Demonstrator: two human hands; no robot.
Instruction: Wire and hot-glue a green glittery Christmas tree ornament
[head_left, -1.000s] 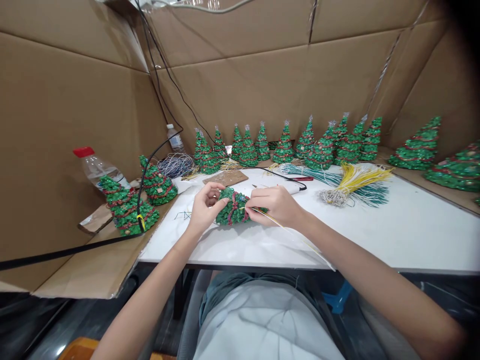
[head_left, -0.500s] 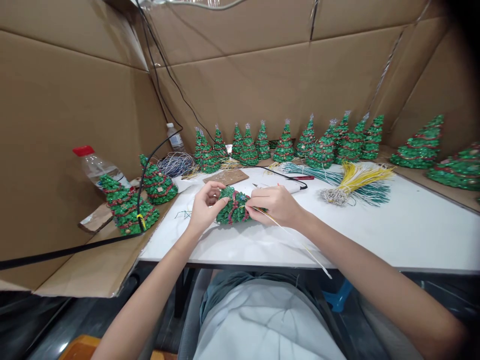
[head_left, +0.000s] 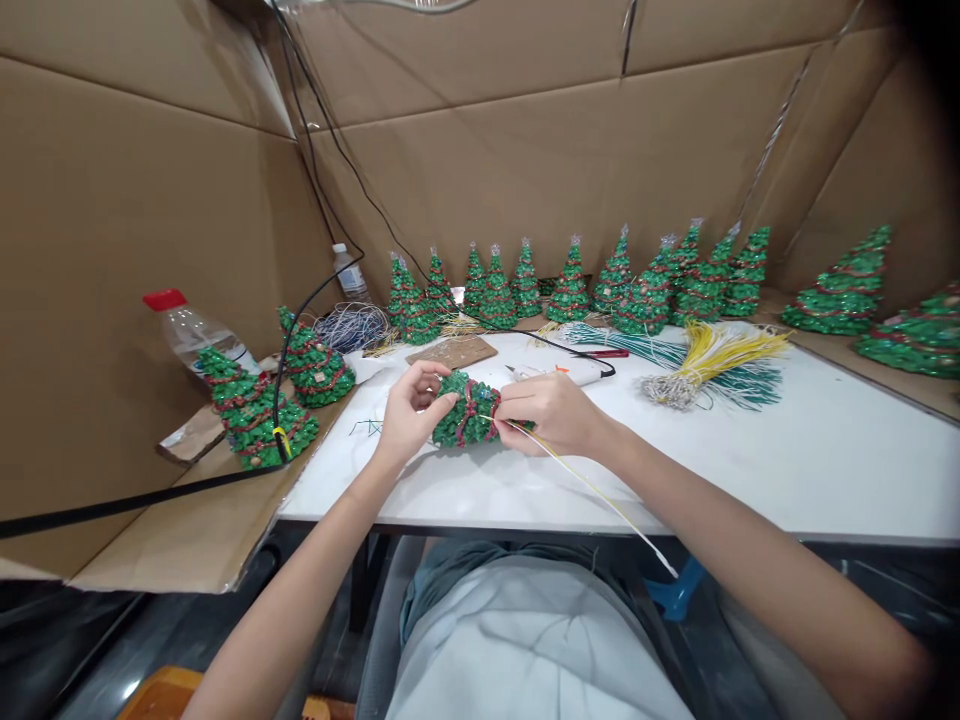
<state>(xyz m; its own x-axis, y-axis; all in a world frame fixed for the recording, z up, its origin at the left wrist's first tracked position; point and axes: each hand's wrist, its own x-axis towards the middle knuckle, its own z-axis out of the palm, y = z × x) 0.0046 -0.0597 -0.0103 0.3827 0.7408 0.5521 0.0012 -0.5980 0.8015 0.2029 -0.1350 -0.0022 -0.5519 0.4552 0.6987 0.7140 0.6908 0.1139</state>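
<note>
A small green Christmas tree ornament (head_left: 466,425) with red garlands lies on its side on the white table, near its front edge. My left hand (head_left: 412,408) is closed on the tree's left end, thumb and fingers curled round it. In a pinch, my right hand (head_left: 551,412) grips a thin yellow-and-white wire (head_left: 600,492) against the tree's right part. One short end of the wire points at the garland; the long end trails toward the table's front edge and past it. My right fingers hide the tree's right end.
Finished-looking trees (head_left: 570,285) stand in a row at the back. Bundles of yellow-white wires (head_left: 701,365) and green wires (head_left: 739,385) lie to the right. A soldering-iron-like pen (head_left: 577,376) with a black cord lies behind my right hand. Bottles (head_left: 202,335) and two trees (head_left: 255,415) stand left.
My right hand has shifted very slightly, and the wire's long tail now hangs a little lower and farther right. My left hand and the tree have stayed in place.
</note>
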